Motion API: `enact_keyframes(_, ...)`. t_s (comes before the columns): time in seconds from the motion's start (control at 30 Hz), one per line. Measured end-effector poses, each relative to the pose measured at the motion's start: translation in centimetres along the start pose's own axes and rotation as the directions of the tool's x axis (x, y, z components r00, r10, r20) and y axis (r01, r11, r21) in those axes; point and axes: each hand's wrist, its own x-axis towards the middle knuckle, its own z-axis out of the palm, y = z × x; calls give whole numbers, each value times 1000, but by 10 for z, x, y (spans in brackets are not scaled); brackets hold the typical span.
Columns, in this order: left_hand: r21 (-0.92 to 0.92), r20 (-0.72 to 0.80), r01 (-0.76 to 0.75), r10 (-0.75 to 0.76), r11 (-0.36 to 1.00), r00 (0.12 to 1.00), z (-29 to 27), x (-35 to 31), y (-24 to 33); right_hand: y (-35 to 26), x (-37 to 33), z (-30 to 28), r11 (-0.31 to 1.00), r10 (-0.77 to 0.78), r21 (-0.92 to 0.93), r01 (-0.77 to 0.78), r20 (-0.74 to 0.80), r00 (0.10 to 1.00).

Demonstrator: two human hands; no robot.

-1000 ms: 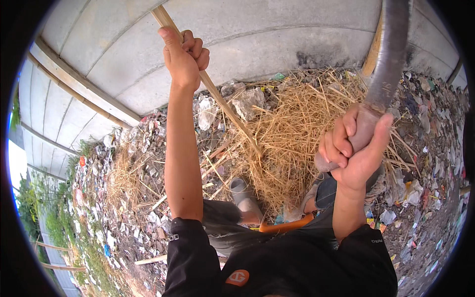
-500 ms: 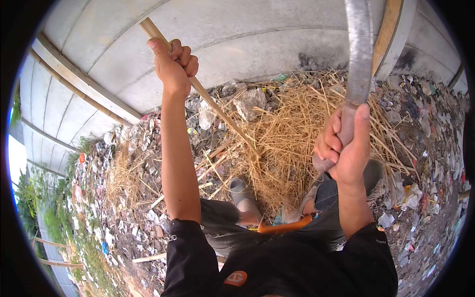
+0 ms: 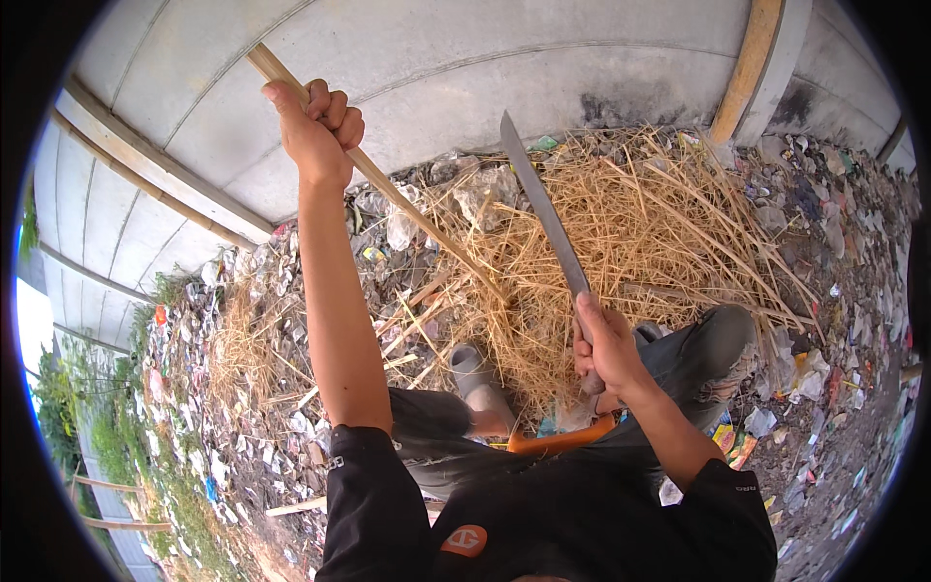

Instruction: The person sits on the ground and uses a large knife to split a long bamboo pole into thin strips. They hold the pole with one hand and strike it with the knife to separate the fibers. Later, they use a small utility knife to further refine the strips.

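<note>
My left hand point(image 3: 320, 131) is raised at the upper left, closed round the upper part of a long split bamboo strip point(image 3: 417, 215). The strip slants down to the right, and its lower end meets the straw-like shavings point(image 3: 601, 242) in front of my feet. In my right hand point(image 3: 606, 349) is the handle of a machete point(image 3: 545, 204). Its long dark blade points up and to the left over the shavings, apart from the strip. The fingers wrap the handle, with the butt showing below them.
A grey concrete panel wall point(image 3: 485, 78) rises behind the pile, with a wooden post point(image 3: 745, 73) against it. Plastic scraps and litter point(image 3: 824, 233) cover the ground. Below me is an orange seat edge point(image 3: 561, 441), beside my grey boot point(image 3: 475, 373). Green plants point(image 3: 116, 427) grow at the left.
My right hand has come down and left; the machete blade has swung from upright to low over the shavings. My left hand and the strip's top have shifted slightly left.
</note>
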Motion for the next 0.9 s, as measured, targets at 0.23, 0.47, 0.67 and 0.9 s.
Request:
enact_keyframes(0.23,-11,32,20,-19,1000,999,16,0,-4,-63,-1,52,540,-776,376,753,-125,619)
enact_keyframes(0.47,-52,80,9,-5,999,997,11,2,-1,117,8,-23,898,440,31,-439,-96,893)
enact_keyframes(0.67,-15,57,23,-23,1000,998,8,1,-4,-51,-6,17,955,-226,196,221,6,974)
enact_keyframes(0.9,-52,106,31,-25,998,994,25,1,-7,64,7,41,732,-634,225,643,-119,764)
